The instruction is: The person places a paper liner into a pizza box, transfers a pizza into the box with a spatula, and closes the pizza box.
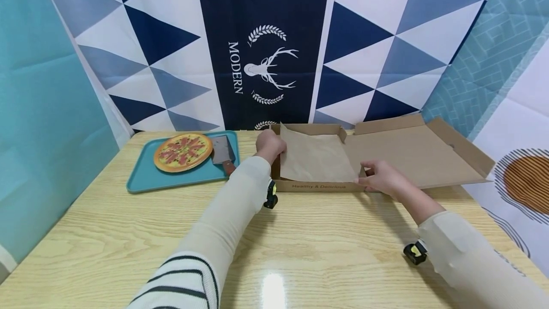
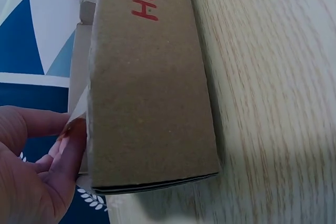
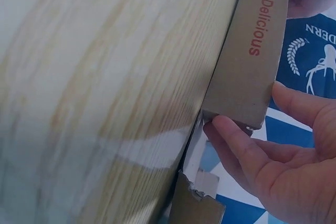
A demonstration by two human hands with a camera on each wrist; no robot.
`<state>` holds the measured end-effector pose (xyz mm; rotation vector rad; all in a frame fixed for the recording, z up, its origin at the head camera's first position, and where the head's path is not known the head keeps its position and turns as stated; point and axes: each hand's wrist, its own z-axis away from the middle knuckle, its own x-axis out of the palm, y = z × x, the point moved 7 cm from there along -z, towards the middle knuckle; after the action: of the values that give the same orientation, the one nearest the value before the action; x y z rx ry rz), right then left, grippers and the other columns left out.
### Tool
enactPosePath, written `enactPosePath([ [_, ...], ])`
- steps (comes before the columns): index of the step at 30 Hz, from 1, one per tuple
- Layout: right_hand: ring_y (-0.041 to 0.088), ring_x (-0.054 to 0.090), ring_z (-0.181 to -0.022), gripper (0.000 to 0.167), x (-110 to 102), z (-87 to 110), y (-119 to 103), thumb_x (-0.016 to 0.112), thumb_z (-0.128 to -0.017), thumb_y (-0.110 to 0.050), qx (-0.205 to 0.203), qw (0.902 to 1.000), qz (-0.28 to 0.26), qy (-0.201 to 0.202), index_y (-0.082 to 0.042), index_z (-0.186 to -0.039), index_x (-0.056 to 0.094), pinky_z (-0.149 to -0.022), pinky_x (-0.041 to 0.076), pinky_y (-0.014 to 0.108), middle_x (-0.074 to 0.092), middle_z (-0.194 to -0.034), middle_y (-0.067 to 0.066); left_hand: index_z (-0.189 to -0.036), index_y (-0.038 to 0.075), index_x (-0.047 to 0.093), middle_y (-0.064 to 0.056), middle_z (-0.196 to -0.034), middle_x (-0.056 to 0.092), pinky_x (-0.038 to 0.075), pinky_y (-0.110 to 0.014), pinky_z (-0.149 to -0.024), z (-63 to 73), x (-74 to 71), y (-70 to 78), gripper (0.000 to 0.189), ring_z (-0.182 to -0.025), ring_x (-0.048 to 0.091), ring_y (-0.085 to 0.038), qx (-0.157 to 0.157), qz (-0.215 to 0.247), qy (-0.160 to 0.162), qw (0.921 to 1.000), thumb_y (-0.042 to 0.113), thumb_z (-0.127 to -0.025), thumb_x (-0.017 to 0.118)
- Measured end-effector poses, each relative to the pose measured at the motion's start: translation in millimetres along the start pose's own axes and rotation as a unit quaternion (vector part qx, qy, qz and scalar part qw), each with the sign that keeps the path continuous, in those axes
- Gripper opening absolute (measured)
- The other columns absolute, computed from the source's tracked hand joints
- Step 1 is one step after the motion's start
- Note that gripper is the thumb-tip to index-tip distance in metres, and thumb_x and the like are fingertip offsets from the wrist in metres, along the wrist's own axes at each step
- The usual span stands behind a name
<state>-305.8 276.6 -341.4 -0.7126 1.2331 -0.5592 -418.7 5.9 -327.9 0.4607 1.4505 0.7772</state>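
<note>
A cardboard pizza box (image 1: pixel 285 186) printed "Healthy & Delicious" lies open, its lid (image 1: pixel 407 151) folded out to the right. Inside it is a sheet of brown paper (image 1: pixel 317 156), the left edge raised above the box floor. At the box's left side my left hand (image 1: pixel 271 146) pinches that edge of the paper between thumb and fingers; the left wrist view shows the pinch just behind the front wall (image 2: pixel 149 93). My right hand (image 1: pixel 379 178) holds the front right corner, thumb at the top rim and fingers (image 3: pixel 239 145) against the end of the wall.
To the left, a teal tray (image 1: pixel 146 182) carries a pizza (image 1: pixel 183 151) on a round orange-rimmed base and a pizza server (image 1: pixel 221 150) with a wooden handle. A patterned cloth (image 1: pixel 266 37) hangs behind the wooden table (image 1: pixel 128 232).
</note>
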Motion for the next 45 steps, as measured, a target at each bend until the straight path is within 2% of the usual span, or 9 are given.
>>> enactPosePath([
  [7, 0.039, 0.057, -0.109, 0.070, 0, 0.3, 0, 0.060, -0.096, -0.008, 0.002, 1.0000, 0.000, 0.003, 0.019, -0.145, 0.018, -0.084, 0.056, 0.039, 0.040, -0.131, 0.044, -0.078, 0.007, 0.067, -0.005, -0.088, 0.059, 0.040, -0.026, -0.051, 0.4, 2.7, 10.0, 0.008, -0.071, 0.051, -0.021, 0.038, -0.143, 0.009, 0.9889, 0.011, -0.077, 0.075],
  [14, 0.038, 0.058, -0.108, 0.071, 1, 0.8, 1, 0.061, -0.096, -0.008, 0.001, 1.0000, -0.001, 0.003, 0.019, -0.145, 0.018, -0.083, 0.056, 0.039, 0.040, -0.131, 0.044, -0.090, 0.012, 0.071, -0.002, -0.097, 0.067, 0.052, -0.029, -0.058, 0.6, 8.1, 16.7, 0.007, -0.077, 0.059, -0.017, 0.078, -0.229, 0.018, 0.9700, 0.015, -0.086, 0.066],
  [17, 0.038, 0.059, -0.107, 0.071, 2, 0.5, 0, 0.061, -0.096, -0.008, 0.001, 1.0000, 0.000, 0.003, 0.018, -0.146, 0.019, -0.083, 0.056, 0.039, 0.041, -0.131, 0.044, -0.092, 0.013, 0.072, -0.001, -0.098, 0.068, 0.054, -0.030, -0.062, 1.4, 8.1, 17.8, 0.009, -0.080, 0.061, -0.016, 0.084, -0.239, 0.023, 0.9671, 0.015, -0.087, 0.065],
  [28, 0.032, 0.062, -0.098, 0.072, 0, 1.6, 1, 0.061, -0.097, -0.012, 0.010, 0.9999, 0.005, -0.001, 0.017, -0.147, 0.018, -0.082, 0.056, 0.039, 0.041, -0.130, 0.042, -0.087, 0.012, 0.070, -0.002, -0.090, 0.066, 0.050, -0.029, -0.055, 3.6, 1.4, 23.2, 0.004, -0.076, 0.059, -0.018, 0.097, -0.232, 0.018, 0.9678, 0.013, -0.086, 0.067],
  [33, 0.032, 0.062, -0.099, 0.073, 0, 1.6, 1, 0.061, -0.097, -0.012, 0.012, 0.9999, 0.008, -0.002, 0.017, -0.147, 0.018, -0.082, 0.056, 0.039, 0.041, -0.130, 0.043, -0.086, 0.011, 0.069, -0.003, -0.085, 0.062, 0.046, -0.027, -0.051, 4.9, 1.8, 24.6, 0.004, -0.073, 0.056, -0.020, 0.093, -0.237, -0.003, 0.9670, 0.009, -0.083, 0.069],
  [36, 0.031, 0.062, -0.098, 0.072, 0, 1.7, 1, 0.061, -0.097, -0.012, 0.014, 0.9998, 0.011, -0.001, 0.017, -0.147, 0.018, -0.082, 0.056, 0.039, 0.041, -0.130, 0.042, -0.088, 0.010, 0.068, -0.004, -0.087, 0.061, 0.043, -0.026, -0.050, 5.7, 1.2, 27.1, 0.012, -0.073, 0.054, -0.020, 0.090, -0.241, -0.016, 0.9662, 0.005, -0.078, 0.073],
  [41, 0.032, 0.062, -0.099, 0.072, 0, 2.4, 1, 0.061, -0.097, -0.013, 0.016, 0.9998, 0.016, -0.001, 0.017, -0.147, 0.018, -0.083, 0.056, 0.040, 0.041, -0.130, 0.042, -0.103, 0.008, 0.068, -0.005, -0.097, 0.061, 0.047, -0.027, -0.053, 8.0, -0.2, 34.5, 0.031, -0.076, 0.053, -0.021, 0.098, -0.252, -0.059, 0.9609, 0.001, -0.075, 0.077],
  [43, 0.032, 0.062, -0.099, 0.072, 0, 2.6, 1, 0.062, -0.097, -0.013, 0.017, 0.9997, 0.019, -0.001, 0.017, -0.147, 0.018, -0.083, 0.056, 0.040, 0.041, -0.130, 0.042, -0.109, 0.007, 0.066, -0.006, -0.102, 0.060, 0.050, -0.028, -0.058, 8.9, 0.9, 38.9, 0.036, -0.080, 0.054, -0.021, 0.116, -0.262, -0.094, 0.9534, 0.001, -0.075, 0.078],
  [45, 0.032, 0.063, -0.098, 0.072, -1, 2.7, 1, 0.062, -0.097, -0.013, 0.017, 0.9997, 0.018, -0.001, 0.017, -0.147, 0.018, -0.083, 0.056, 0.040, 0.042, -0.130, 0.042, -0.112, 0.006, 0.066, -0.006, -0.107, 0.061, 0.052, -0.029, -0.066, 10.6, 4.6, 43.3, 0.037, -0.085, 0.055, -0.021, 0.142, -0.287, -0.143, 0.9365, 0.004, -0.078, 0.078],
])
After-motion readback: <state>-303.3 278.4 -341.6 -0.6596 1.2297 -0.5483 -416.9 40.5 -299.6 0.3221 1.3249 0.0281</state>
